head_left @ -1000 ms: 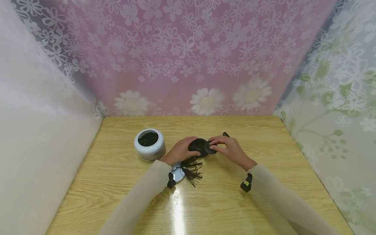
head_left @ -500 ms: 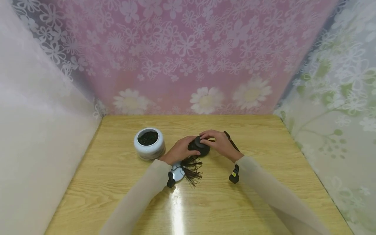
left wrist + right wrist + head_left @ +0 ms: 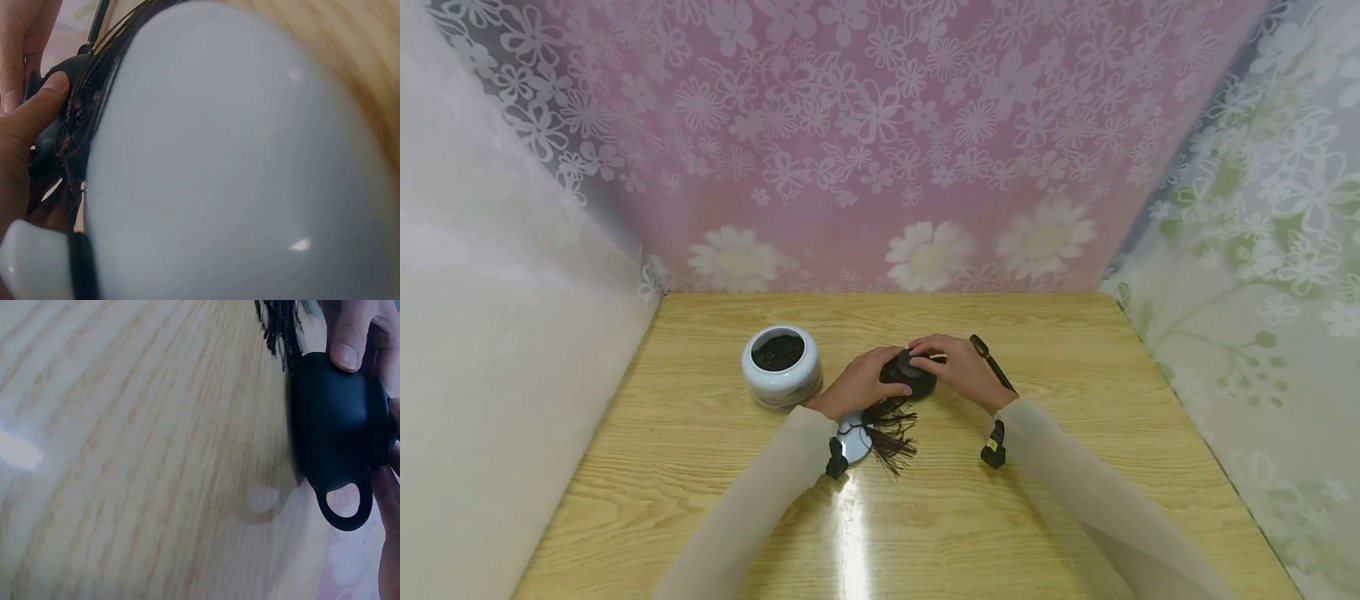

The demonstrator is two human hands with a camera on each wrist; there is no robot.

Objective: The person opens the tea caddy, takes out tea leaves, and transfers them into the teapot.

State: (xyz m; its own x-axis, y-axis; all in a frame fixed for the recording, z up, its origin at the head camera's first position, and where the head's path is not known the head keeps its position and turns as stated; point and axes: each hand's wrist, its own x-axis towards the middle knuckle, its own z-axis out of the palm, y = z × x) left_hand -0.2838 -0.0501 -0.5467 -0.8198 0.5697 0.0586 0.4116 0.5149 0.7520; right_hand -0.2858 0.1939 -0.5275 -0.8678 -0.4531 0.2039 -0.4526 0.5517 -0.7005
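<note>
A small black teapot [image 3: 331, 425] with a loop handle stands on the table, its lid [image 3: 906, 363] seated on top. My left hand [image 3: 861, 383] grips the teapot's body from the left, thumb against the near side. From the right, my right hand [image 3: 958, 367] pinches the lid's knob, which the fingers mostly hide. Under my left wrist lies a white lid [image 3: 231, 150] with a knob and a dark tassel [image 3: 891, 442]; it fills most of the left wrist view.
Left of the hands, a white round jar [image 3: 793, 387] stands without a lid, holding dark leafy stuff [image 3: 778, 352] like tea leaves. A slim black pen-like stick [image 3: 991, 363] lies behind my right wrist. Fabric walls with flower prints enclose the wooden table [image 3: 700, 533] at the back and sides.
My right hand has moved left with the teapot lid and set it over the opening. The left hand has stayed on the teapot. During the last half second almost nothing has moved.
</note>
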